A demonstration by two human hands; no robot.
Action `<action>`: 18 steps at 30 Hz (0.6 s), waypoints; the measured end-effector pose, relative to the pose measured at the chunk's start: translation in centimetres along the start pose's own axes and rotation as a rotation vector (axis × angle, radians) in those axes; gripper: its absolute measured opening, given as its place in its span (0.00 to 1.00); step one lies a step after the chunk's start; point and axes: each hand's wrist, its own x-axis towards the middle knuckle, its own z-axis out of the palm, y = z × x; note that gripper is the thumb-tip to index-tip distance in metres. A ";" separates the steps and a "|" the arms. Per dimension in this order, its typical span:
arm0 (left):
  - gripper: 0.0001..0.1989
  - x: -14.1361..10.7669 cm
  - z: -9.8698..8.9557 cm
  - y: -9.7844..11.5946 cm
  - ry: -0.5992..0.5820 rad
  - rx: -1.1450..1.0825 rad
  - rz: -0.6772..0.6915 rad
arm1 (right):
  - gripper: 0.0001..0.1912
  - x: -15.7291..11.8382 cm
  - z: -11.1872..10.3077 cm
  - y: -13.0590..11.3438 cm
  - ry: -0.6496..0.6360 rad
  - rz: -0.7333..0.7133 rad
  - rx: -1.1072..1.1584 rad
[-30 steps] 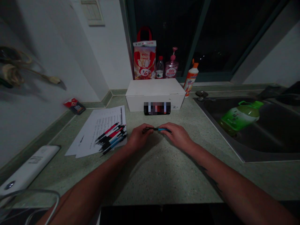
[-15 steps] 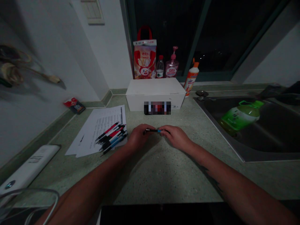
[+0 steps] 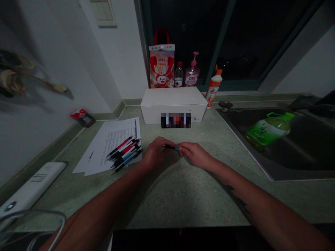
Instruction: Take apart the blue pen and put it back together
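A slim black-and-blue pen (image 3: 170,146) is held between my two hands above the middle of the counter. My left hand (image 3: 157,151) is closed on its dark end, with thumb and fingers pinching it. My right hand (image 3: 193,153) grips the blue part, and its fingers cover the pen's right end. To the left of my hands, several pens (image 3: 125,153) in red, white, blue and black lie in a loose pile on printed paper sheets (image 3: 104,134).
Behind my hands stands a white box (image 3: 172,97) with a blurred dark device (image 3: 176,121) at its front. A steel sink (image 3: 300,160) holding a green bottle (image 3: 269,130) is at the right. A white power strip (image 3: 34,186) lies at the left on the counter (image 3: 180,198).
My right hand has shifted slightly down and left, and its fingers now cover more of the pen. The pen tilts a little more downward to the right.
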 end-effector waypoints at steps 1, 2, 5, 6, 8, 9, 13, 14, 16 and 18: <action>0.06 0.0 0.0 0.0 0.001 -0.006 0.009 | 0.13 0.0 0.0 0.1 -0.014 -0.001 0.030; 0.06 0.0 0.0 -0.1 -0.001 -0.014 0.016 | 0.14 0.1 0.0 0.2 -0.026 -0.002 0.048; 0.07 -0.1 0.1 -0.1 -0.003 -0.037 0.036 | 0.11 0.1 0.0 0.2 -0.032 0.007 0.050; 0.07 -0.2 0.1 -0.2 -0.003 -0.041 0.041 | 0.08 0.1 0.0 0.2 -0.020 0.011 0.042; 0.09 -0.2 0.2 -0.1 0.002 -0.038 0.055 | 0.04 0.0 -0.1 0.1 0.010 0.011 0.019; 0.09 -0.2 0.2 -0.1 0.000 -0.031 0.062 | 0.04 0.0 -0.1 0.0 0.015 0.011 0.006; 0.10 -0.3 0.3 0.1 -0.027 0.012 0.106 | 0.09 -0.1 -0.2 -0.1 -0.044 0.015 -0.040; 0.10 -0.3 0.3 0.1 -0.031 0.018 0.111 | 0.12 -0.1 -0.2 -0.1 -0.059 0.017 -0.047; 0.11 -0.3 0.3 0.2 -0.036 0.030 0.110 | 0.15 0.0 -0.1 0.0 -0.074 0.021 -0.050; 0.11 -0.3 0.3 0.2 -0.047 0.044 0.111 | 0.16 0.0 0.0 0.1 -0.080 0.026 -0.042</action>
